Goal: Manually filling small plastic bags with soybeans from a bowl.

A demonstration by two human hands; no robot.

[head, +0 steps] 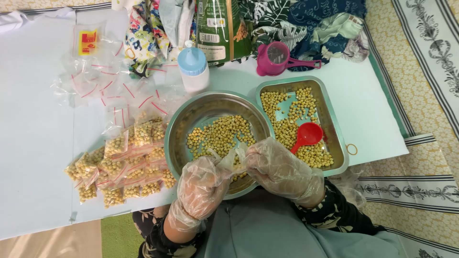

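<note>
While gloved hands [239,174] pinch, round steel bowl [191,119]

Our gloved hands [239,174] hide what the grip pinches and the bowl's [191,119] near rim; the green bag [222,28] is cut off at the top edge.

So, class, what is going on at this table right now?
A person in clear plastic gloves works over a round steel bowl of yellow beans. The left hand and right hand together hold a small clear bag above the bowl. Beside it, a rectangular steel tray holds more beans and a red scoop. Filled bags lie piled at the left, with empty bags behind them.
</note>
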